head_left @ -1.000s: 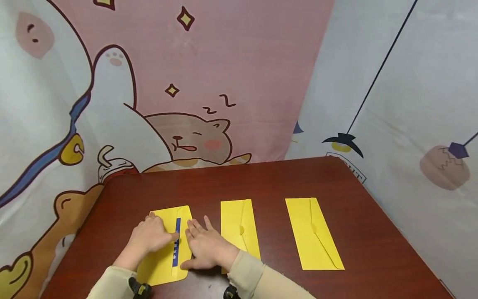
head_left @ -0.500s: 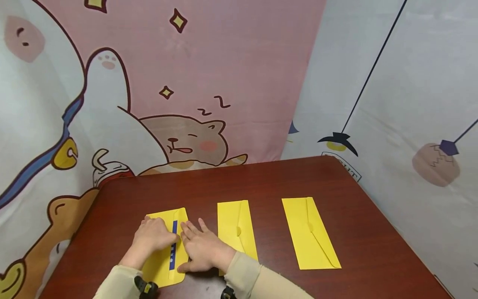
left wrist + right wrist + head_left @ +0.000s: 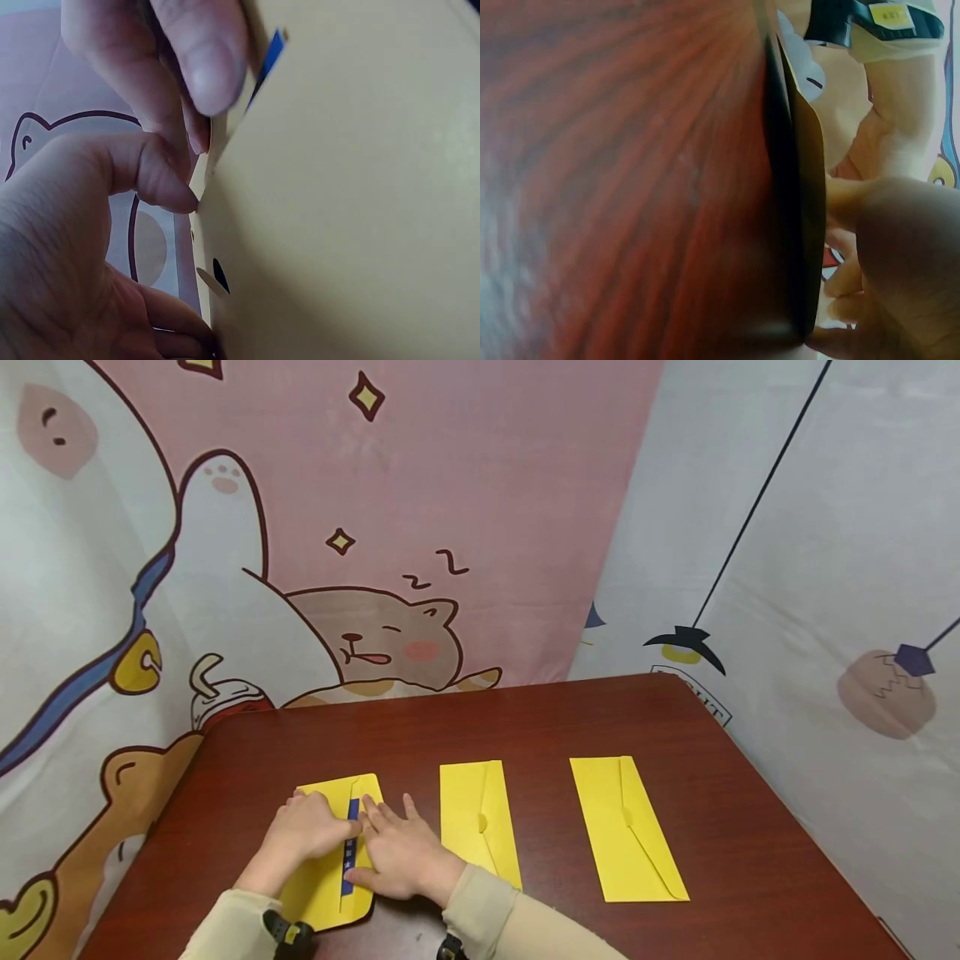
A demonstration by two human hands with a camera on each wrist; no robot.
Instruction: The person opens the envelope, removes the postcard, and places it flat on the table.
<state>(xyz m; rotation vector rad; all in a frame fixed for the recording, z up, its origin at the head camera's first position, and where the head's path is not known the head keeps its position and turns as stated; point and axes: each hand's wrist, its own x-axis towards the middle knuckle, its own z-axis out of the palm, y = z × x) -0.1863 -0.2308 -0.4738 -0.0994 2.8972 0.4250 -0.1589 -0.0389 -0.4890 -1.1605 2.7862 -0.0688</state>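
A flat yellow paper envelope [image 3: 318,893] lay at the left of the glossy reddish-brown wooden counter [image 3: 540,727], directly under the left hand [image 3: 306,831], its long axis running away from the person with a slight tilt. Along its right side ran a narrow dark-blue strip with pale printed marks [image 3: 348,860], and that strip sat between the two hands, the left thumb touching or nearly touching it. The right hand [image 3: 401,856] reached in from the right with fingers spread, resting on the envelope's right margin, which was raised off the counter (the right wrist view showed a dark gap beneath). Whether the left fingers pinched the opposite edge, I could not tell. Two more yellow envelopes, flaps folded over, lay to the right: the middle one [image 3: 468,793], its near end partly covered by the right arm, and the rightmost one [image 3: 637,843], well apart.
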